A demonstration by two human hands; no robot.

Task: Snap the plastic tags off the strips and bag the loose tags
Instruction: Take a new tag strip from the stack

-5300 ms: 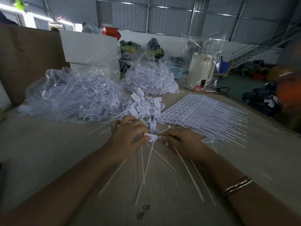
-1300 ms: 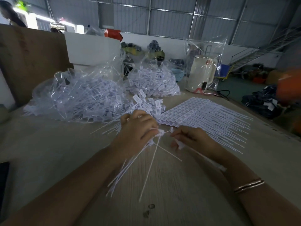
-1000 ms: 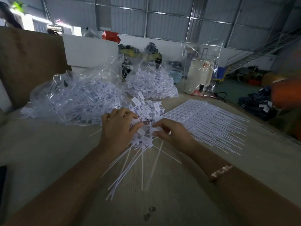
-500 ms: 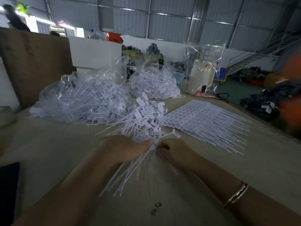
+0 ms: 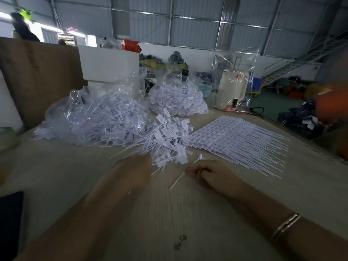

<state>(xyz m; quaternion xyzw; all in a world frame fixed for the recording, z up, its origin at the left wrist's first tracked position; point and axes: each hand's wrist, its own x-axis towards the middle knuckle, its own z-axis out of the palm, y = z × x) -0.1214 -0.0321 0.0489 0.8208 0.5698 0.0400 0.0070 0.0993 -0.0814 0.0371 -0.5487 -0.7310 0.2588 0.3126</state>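
**Hands low at the near edge of the loose tag pile**

While your left hand sits blurred at the near edge of the loose tag pile, its fingers cannot be made out, so whether it grips anything cannot be told; thin white stems stick out just beside it. Your right hand rests on the counter with fingers curled, pinching a single tag whose thin stem slants down toward you and whose small head points toward the pile. A bangle circles your right wrist.

Right of the pile, the flat unsnapped strips lie fanned side by side on the counter, heads toward the pile, stems running off to the right. Behind the pile stand two clear bags: the large bag on the left and the smaller bag just right of it, both stuffed with white tags. Farther back on the right, a pale jug sits wrapped in clear plastic. A dark flat object lies at the counter's left edge.
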